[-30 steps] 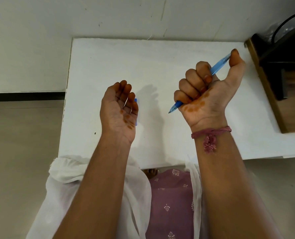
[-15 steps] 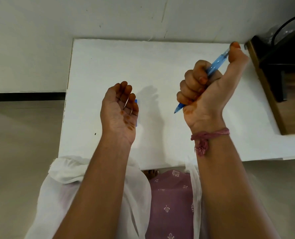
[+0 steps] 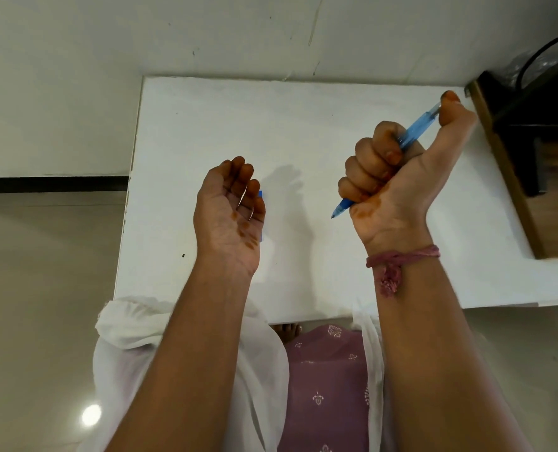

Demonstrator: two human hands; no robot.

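My right hand [image 3: 398,181] is raised over the white table [image 3: 205,132] and grips a translucent blue pen [image 3: 416,127] in a fist. The thumb tip sits on the pen's upper end, and the pen's point sticks out below the little finger, aimed down and left. A pink thread band circles that wrist. My left hand [image 3: 230,213] hovers palm up over the table with its fingers loosely curled and nothing seen in the palm. A small blue thing [image 3: 260,194] peeks out along the left hand's right edge, mostly hidden; I cannot tell whether the hand touches it.
A dark wooden box or shelf [image 3: 532,151] stands at the table's right end with a black cable above it. The table's far edge meets a white wall [image 3: 271,34]. Tiled floor [image 3: 42,288] lies to the left, and my clothing and a foot show below the near edge.
My right hand has turned slightly and its thumb has curled down onto the pen's upper end. The left hand has stayed where it was.
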